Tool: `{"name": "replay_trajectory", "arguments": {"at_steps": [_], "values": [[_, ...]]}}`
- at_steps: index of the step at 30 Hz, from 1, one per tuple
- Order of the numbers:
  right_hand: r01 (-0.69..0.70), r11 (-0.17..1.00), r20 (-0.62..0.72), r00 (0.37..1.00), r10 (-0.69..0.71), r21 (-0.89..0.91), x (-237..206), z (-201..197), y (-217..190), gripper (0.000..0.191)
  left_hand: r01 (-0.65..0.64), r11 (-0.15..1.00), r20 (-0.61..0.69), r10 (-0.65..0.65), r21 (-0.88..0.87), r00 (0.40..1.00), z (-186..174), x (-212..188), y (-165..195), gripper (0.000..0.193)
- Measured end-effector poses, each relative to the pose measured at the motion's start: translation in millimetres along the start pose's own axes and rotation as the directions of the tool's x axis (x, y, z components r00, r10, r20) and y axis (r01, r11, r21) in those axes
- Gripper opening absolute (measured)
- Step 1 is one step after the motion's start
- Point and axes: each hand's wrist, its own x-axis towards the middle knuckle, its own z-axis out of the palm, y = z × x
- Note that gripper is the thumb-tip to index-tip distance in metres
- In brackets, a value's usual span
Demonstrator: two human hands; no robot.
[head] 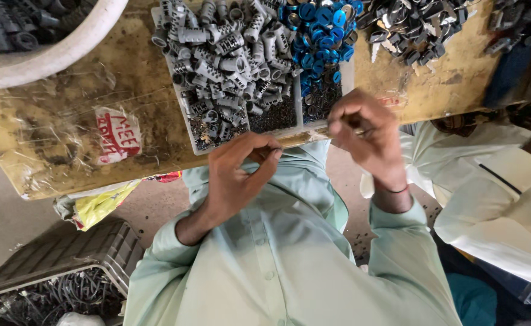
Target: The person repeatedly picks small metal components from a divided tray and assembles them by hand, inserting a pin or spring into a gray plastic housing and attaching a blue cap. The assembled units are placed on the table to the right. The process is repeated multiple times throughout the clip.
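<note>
Whatever the left hand [238, 172] pinches between thumb and forefinger is too small to see. Right hand [368, 133] is closed on a thin brass-coloured piece [357, 131], mostly hidden. Both hover at the near edge of the grey divided tray [299, 115]: ribbed grey metal cylinders [223, 54], glossy blue caps [323, 30], fine dark bits. Worn, stained wooden bench [66, 102] under plastic film; white tub [54, 48] cut off top left.

Thin pale pin [358, 130]: roughly level, pinched in right hand [367, 136], just off the near edge of the divided tray [187, 130]. Small part [276, 151]: mostly hidden in left hand [241, 172] fingertips, off the same edge.
</note>
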Motion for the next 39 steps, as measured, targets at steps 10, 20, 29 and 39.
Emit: {"name": "replay_trajectory", "arguments": {"at_steps": [10,20,29,39], "values": [[0.150,0.957,0.037,0.989,-0.145,-0.247,-22.8,41.4,-6.3,0.015,0.243,0.739,0.130,-0.209,-0.628,0.969,18.2,-4.1,-13.0,0.013],[0.174,0.953,-0.044,0.981,-0.190,-0.248,-31.5,25.8,-0.2,0.012,0.191,0.839,0.179,-0.113,-0.510,0.977,32.8,11.8,-14.5,0.012],[0.192,0.917,-0.140,0.957,-0.254,-0.350,-20.9,0.2,14.6,0.015,0.184,0.779,0.123,-0.138,-0.600,0.983,39.6,12.3,-17.0,0.010],[-0.037,0.988,-0.156,0.986,0.060,0.147,-4.1,-20.0,34.9,0.005,0.069,0.910,0.050,-0.053,-0.409,0.997,25.9,9.3,-12.6,0.008]]}}
